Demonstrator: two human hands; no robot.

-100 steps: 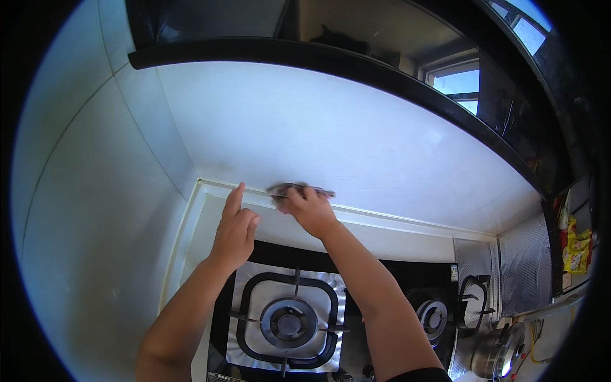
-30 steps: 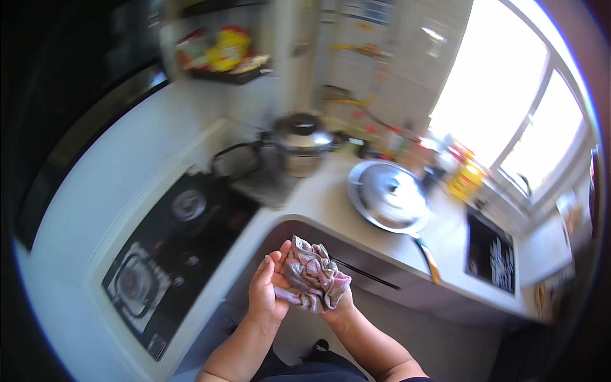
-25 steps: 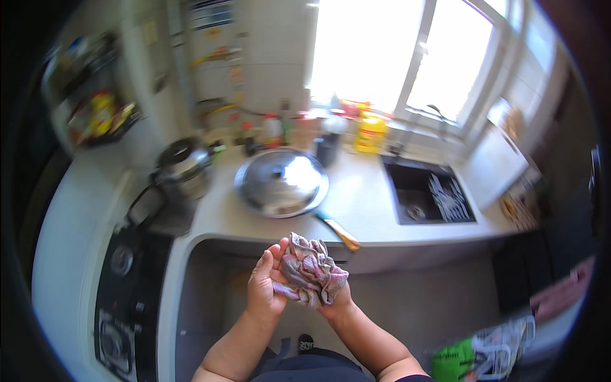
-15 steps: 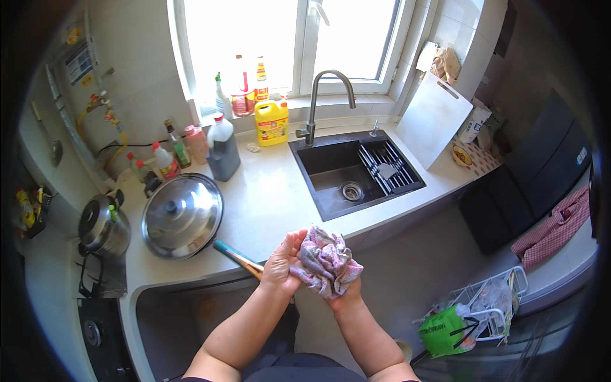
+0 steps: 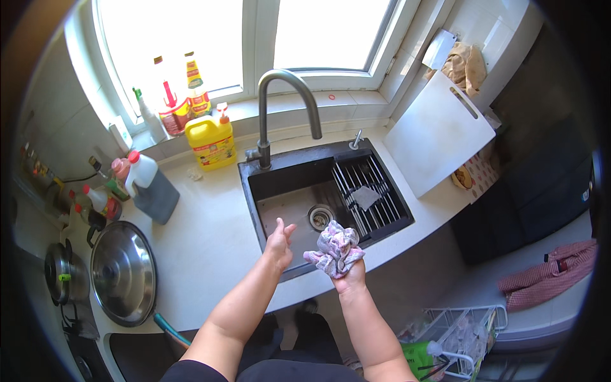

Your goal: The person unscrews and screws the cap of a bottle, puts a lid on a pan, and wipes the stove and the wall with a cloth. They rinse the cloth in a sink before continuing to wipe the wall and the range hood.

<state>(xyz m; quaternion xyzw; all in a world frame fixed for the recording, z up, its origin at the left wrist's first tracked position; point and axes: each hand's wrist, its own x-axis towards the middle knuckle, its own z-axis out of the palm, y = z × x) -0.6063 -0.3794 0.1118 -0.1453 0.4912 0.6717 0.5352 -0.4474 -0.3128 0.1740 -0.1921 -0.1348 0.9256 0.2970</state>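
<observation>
A crumpled pink and grey cloth [image 5: 335,248] is bunched up in my right hand [image 5: 351,277], over the sink's near edge. The cloth covers most of that hand's fingers. My left hand [image 5: 279,245] is apart from it, a little to the left, empty with the fingers stretched out over the near left part of the sink. The dark sink [image 5: 280,207] has a round drain [image 5: 320,217] in its floor and a slatted rack [image 5: 369,191] on its right side, with a pale piece of cloth or sponge [image 5: 366,198] lying on it. A tall grey faucet [image 5: 263,121] rises behind the basin.
Left of the sink stand a yellow jug [image 5: 211,146], a dark-filled jug [image 5: 154,194] and a large steel lid [image 5: 124,274]. Beyond them is a pot [image 5: 60,274]. A white cutting board [image 5: 439,137] leans at the right. A white wire cart [image 5: 471,331] stands low right.
I have moved closer to the sink. My left hand has let go of the cloth and moved apart; the right hand keeps it and now holds it over the sink's edge.
</observation>
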